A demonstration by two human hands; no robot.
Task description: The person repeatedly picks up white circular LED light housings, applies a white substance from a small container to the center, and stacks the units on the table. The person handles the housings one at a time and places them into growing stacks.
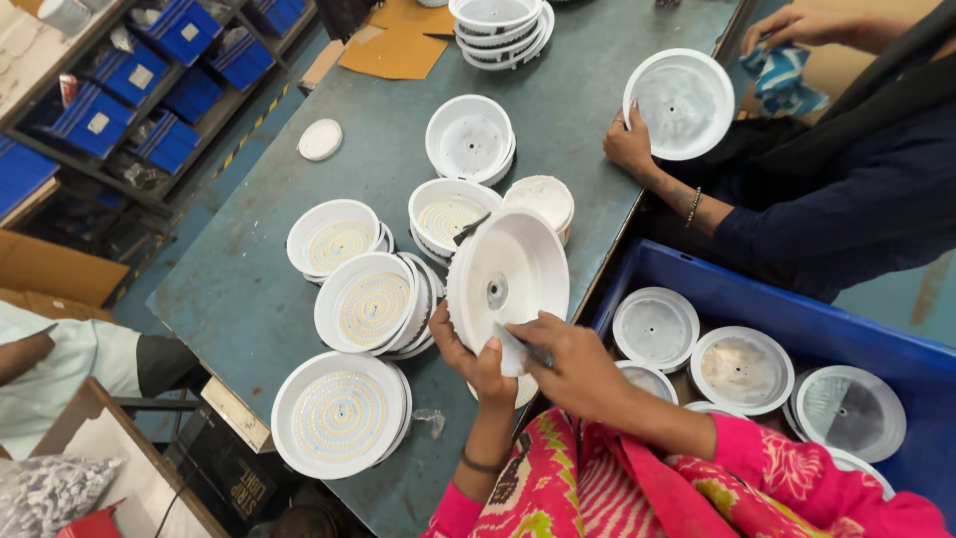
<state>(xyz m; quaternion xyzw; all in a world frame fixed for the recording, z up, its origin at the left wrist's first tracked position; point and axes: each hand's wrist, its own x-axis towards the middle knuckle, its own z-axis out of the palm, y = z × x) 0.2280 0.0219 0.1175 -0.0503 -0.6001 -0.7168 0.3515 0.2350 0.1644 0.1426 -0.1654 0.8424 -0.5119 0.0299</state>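
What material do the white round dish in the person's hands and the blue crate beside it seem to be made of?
White round dish: probably moulded plastic or painted metal, because it is smooth, matte and evenly white with a thin rim. Blue crate: likely hard plastic, with thick uniform walls and a slight sheen.

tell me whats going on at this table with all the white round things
The person's left hand holds a round white plastic lamp housing tilted up, while the right hand presses a small pale piece to its rim. Stacks of housings with yellow LED discs sit on the grey-green table. A co-worker's hand grips another white housing.
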